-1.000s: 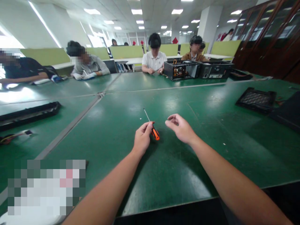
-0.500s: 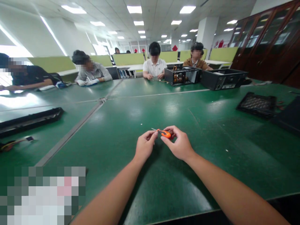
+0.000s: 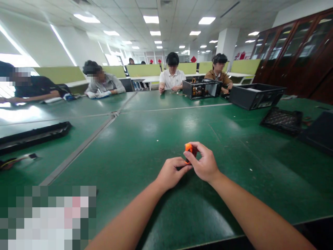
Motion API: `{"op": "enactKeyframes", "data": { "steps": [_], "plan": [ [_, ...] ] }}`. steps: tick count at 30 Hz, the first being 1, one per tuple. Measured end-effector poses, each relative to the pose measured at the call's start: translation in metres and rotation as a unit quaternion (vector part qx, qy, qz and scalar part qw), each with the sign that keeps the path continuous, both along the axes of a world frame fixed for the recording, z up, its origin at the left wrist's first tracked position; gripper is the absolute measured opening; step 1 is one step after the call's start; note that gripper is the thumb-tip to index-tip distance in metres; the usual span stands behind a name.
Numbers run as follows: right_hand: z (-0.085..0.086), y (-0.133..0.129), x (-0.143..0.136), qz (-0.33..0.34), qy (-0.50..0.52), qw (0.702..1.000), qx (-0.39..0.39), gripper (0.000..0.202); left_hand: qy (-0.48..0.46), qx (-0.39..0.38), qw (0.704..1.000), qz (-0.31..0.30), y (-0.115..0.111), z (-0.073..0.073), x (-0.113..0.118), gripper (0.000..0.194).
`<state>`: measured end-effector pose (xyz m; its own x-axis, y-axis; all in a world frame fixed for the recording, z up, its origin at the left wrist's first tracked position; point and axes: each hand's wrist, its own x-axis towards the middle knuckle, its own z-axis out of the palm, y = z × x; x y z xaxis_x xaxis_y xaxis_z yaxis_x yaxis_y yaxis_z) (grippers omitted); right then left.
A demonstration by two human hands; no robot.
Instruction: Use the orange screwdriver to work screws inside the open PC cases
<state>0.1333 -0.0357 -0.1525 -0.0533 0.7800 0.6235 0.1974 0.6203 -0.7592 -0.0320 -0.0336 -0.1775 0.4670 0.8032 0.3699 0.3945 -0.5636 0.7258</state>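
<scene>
Both of my hands meet above the green table (image 3: 145,146) around a small screwdriver (image 3: 188,148) with an orange and black handle. My right hand (image 3: 204,163) grips the handle, whose orange end pokes up between thumb and fingers. My left hand (image 3: 171,173) pinches the lower part, and the metal shaft is hidden behind my fingers.
An open computer case (image 3: 201,88) and a black case (image 3: 256,96) stand at the far side, where several people sit. A black mesh panel (image 3: 282,120) lies at right, a long black panel (image 3: 33,133) and loose cable (image 3: 18,159) at left.
The screwdriver lay in my left hand pointing away. My right hand came in, took the handle and turned it upright, while both hands drew closer to me.
</scene>
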Motion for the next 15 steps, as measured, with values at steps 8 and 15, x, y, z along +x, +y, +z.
{"op": "enactKeyframes", "data": {
  "steps": [8,15],
  "plan": [
    [0.0021,0.0015,0.0037,0.002,-0.057,0.998,0.037,0.024,0.013,0.02,0.999,0.041,0.0027,0.0026,-0.0039,0.021],
    [0.0074,0.0029,0.0072,0.014,-0.052,0.997,0.047,0.018,0.058,0.052,0.997,0.025,0.0034,0.0032,-0.0061,0.018]
  ]
}}
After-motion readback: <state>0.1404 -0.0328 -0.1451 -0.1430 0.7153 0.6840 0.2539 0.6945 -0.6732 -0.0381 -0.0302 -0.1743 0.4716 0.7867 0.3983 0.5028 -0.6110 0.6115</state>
